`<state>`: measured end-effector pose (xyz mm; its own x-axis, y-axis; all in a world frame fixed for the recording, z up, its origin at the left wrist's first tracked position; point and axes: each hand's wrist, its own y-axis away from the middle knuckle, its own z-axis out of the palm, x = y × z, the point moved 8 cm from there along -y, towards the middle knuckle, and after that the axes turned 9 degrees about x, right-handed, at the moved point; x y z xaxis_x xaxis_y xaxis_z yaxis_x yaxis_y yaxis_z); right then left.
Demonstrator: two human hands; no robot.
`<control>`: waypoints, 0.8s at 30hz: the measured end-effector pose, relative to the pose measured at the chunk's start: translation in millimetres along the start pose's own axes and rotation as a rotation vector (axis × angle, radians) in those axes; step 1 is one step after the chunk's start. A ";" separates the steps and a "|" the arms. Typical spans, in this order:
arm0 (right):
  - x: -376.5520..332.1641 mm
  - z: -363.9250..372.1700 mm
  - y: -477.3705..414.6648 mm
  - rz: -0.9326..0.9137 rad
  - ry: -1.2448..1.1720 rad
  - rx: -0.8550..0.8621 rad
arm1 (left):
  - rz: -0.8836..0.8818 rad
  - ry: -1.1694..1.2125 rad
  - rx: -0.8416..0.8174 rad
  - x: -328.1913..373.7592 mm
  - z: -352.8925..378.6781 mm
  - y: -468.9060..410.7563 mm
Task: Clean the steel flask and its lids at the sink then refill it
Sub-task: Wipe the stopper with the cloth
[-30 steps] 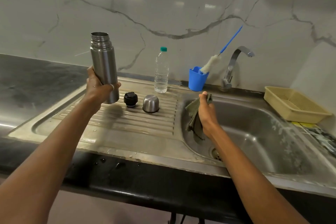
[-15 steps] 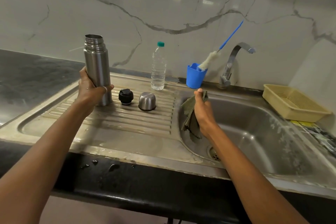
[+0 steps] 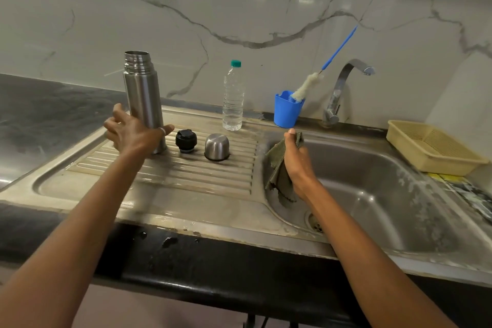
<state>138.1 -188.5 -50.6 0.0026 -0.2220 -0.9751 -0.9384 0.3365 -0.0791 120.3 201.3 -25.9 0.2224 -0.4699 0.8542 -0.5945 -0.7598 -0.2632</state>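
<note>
Here: steel flask [image 3: 142, 93] set down. A second ago I held it raised in my left hand [image 3: 133, 134], clear of the drainboard [image 3: 186, 178]. It now stands upright on the ribs at the board's left end with its mouth uncapped. The black stopper lid [image 3: 186, 140] is just beside it, and the steel cup lid [image 3: 217, 146] rests mouth-down next along the row.

I read this as the end of the flask's cleaning or wiping step. All three parts are lined up on the board, and what is left is the refill, probably from the water bottle [image 3: 233, 98] standing behind the lids.

Left hand: letting go. The fingers [image 3: 115, 114] are splayed out to the left, away from the steel. Only the ringed digit still lies across the front of the flask near its base, so the hand steadies the flask without grasping it.

Right hand [image 3: 298, 165]: closed around a green cloth [image 3: 278, 167]. It is pinched at the top between thumb and fingers and hangs down over the near-left wall of the sink [image 3: 372, 194]. The cloth is not touching the flask or either lid.

Whether the flask is dry inside I cannot tell from this view.
</note>
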 end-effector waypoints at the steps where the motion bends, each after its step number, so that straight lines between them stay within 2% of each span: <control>1: -0.4 -0.5 0.9 -0.002 0.005 -0.002 | 0.041 -0.061 0.077 7.8 -9.2 9.0; 3: -1.3 -1.2 2.9 -0.009 0.005 -0.009 | 0.227 -0.154 0.238 29.5 -24.3 27.5; 5: -1.9 -1.7 5.3 -0.008 0.000 -0.013 | 0.478 -0.180 0.293 53.3 -25.4 46.5; 7: -1.6 -2.9 7.1 -0.004 -0.003 -0.016 | 0.683 -0.155 0.186 70.9 -12.4 60.7; 9: -1.9 -3.3 8.5 -0.003 0.008 -0.021 | 0.784 -0.192 0.023 79.5 7.2 67.1; 11: -1.7 -3.5 8.5 -0.005 0.015 -0.024 | 0.792 -0.322 -0.080 80.8 25.4 67.7; 17: -0.5 -5.0 4.2 0.017 0.010 -0.023 | 0.664 -0.734 -0.279 66.3 65.4 55.6; 21: 0.1 -3.8 0.9 0.018 -0.001 -0.023 | 0.665 -0.851 -0.423 63.0 74.8 53.5; 24: 1.1 -3.8 0.3 0.024 0.008 -0.013 | 0.651 -0.831 -0.391 63.9 73.3 53.5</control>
<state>136.5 -192.1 -50.9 -0.0232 -0.2215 -0.9749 -0.9424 0.3302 -0.0526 159.3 97.7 -18.2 0.1400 -0.9901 0.0028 -0.9543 -0.1357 -0.2664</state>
